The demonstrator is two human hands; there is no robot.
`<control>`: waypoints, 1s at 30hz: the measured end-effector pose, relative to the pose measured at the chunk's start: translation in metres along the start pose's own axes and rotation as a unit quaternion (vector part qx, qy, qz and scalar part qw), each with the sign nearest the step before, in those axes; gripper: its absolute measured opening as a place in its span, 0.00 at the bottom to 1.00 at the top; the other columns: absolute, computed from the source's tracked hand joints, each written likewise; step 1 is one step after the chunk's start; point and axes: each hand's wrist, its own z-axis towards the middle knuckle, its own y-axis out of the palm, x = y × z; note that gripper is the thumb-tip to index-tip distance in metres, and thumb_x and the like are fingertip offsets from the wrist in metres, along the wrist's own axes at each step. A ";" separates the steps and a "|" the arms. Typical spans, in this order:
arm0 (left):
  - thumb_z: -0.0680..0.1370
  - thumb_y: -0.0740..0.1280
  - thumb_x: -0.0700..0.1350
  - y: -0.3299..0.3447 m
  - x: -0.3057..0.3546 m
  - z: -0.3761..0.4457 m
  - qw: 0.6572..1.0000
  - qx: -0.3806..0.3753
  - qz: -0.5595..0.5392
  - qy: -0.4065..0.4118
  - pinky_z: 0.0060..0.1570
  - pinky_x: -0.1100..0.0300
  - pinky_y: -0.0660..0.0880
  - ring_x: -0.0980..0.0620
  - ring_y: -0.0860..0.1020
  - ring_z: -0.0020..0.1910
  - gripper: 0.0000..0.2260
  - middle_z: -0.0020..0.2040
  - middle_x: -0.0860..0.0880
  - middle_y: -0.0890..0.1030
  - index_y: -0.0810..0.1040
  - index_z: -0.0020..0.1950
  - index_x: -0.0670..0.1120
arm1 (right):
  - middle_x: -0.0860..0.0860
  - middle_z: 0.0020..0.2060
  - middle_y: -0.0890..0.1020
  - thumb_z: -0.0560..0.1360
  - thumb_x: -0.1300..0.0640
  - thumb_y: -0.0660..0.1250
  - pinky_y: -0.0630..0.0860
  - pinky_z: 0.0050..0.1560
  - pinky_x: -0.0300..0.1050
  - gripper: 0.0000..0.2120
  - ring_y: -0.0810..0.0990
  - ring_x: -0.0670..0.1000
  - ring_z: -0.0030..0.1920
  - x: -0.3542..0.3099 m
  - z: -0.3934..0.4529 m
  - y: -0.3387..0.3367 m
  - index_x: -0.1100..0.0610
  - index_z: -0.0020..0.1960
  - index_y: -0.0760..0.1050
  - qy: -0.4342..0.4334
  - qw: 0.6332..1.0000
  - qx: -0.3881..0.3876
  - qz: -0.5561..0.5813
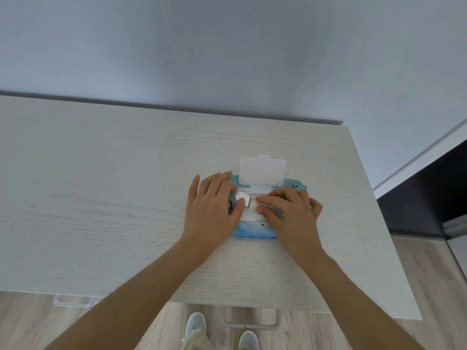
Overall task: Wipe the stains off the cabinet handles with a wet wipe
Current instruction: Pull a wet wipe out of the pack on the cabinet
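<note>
A blue wet wipe pack (252, 232) lies flat on the pale wooden cabinet top (113, 198), its white flip lid (262, 171) standing open toward the wall. My left hand (212, 208) covers the pack's left end and pinches a white wipe (243, 198) sticking up from the opening between thumb and forefinger. My right hand (293, 213) lies on the pack's right half, its straight fingers pressing down beside the opening. Two cabinet handles show under the front edge: a pale one (72, 300) at the left and a grey one (252, 322) near the middle.
A blue-grey wall rises behind the cabinet. A dark unit (434, 188) stands to the right past the cabinet's edge. Below is wooden flooring, with my two light shoes (195, 324) just in front of the cabinet.
</note>
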 end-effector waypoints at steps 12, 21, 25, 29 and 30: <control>0.81 0.60 0.54 0.004 -0.012 -0.007 0.987 -0.127 -0.015 0.097 0.75 0.51 0.49 0.56 0.53 0.75 0.22 0.74 0.54 0.61 0.66 0.73 0.48 | 0.44 0.43 0.81 0.72 0.52 0.71 0.51 0.56 0.44 0.02 0.73 0.49 0.54 -0.009 0.009 0.000 0.49 0.41 0.82 0.004 0.998 -0.015 -0.063; 0.79 0.61 0.57 0.010 -0.018 -0.008 0.987 -0.124 -0.051 0.089 0.76 0.54 0.46 0.60 0.48 0.75 0.26 0.74 0.57 0.56 0.63 0.74 0.49 | 0.53 0.43 0.77 0.75 0.62 0.66 0.57 0.54 0.45 0.02 0.74 0.54 0.49 -0.010 0.011 0.003 0.58 0.43 0.76 -0.094 0.980 -0.061 -0.164; 0.77 0.56 0.62 0.010 -0.016 -0.008 0.989 -0.105 -0.064 0.083 0.75 0.54 0.49 0.60 0.51 0.75 0.28 0.74 0.58 0.58 0.66 0.73 0.49 | 0.49 0.45 0.74 0.78 0.63 0.60 0.60 0.51 0.39 0.07 0.67 0.48 0.48 -0.008 0.014 -0.002 0.55 0.43 0.70 0.022 0.997 -0.052 0.043; 0.76 0.55 0.62 0.011 -0.016 -0.008 0.989 -0.091 -0.082 0.077 0.75 0.53 0.52 0.60 0.54 0.75 0.29 0.73 0.56 0.61 0.68 0.72 0.49 | 0.44 0.42 0.74 0.80 0.58 0.57 0.69 0.45 0.38 0.11 0.73 0.47 0.45 -0.010 0.018 -0.011 0.45 0.41 0.66 0.113 0.974 -0.020 0.194; 0.76 0.56 0.62 0.011 -0.016 -0.008 0.989 -0.092 -0.084 0.076 0.75 0.52 0.53 0.59 0.54 0.75 0.29 0.73 0.56 0.62 0.68 0.72 0.48 | 0.42 0.41 0.74 0.80 0.57 0.58 0.69 0.47 0.40 0.09 0.73 0.47 0.43 -0.012 0.017 -0.011 0.45 0.43 0.66 0.087 0.981 -0.016 0.171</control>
